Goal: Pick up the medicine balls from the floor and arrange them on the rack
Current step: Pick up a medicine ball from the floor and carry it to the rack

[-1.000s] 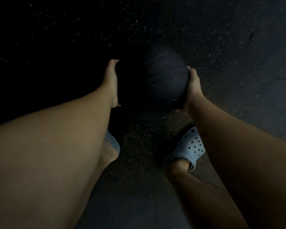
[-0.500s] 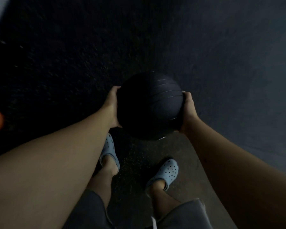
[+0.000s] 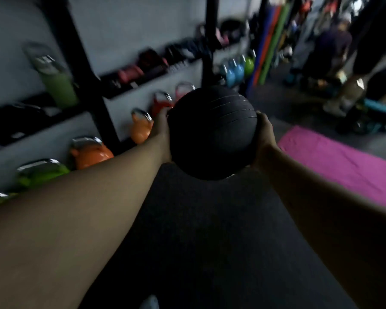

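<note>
A black ribbed medicine ball (image 3: 212,132) is held out in front of me, well above the dark floor. My left hand (image 3: 162,126) presses on its left side and my right hand (image 3: 264,132) cups its right side. A black rack (image 3: 85,72) with shelves stands along the white wall to the left, blurred by motion.
Orange (image 3: 91,153), green (image 3: 40,172), red and blue (image 3: 232,72) kettlebells line the floor under the rack. A green bottle (image 3: 58,85) stands on a shelf. A pink mat (image 3: 341,161) lies at the right. People's legs (image 3: 352,90) and gear are at the far right.
I have lifted the ball from near the floor up to about chest height. The view has swung up from my feet to the rack, wall and room.
</note>
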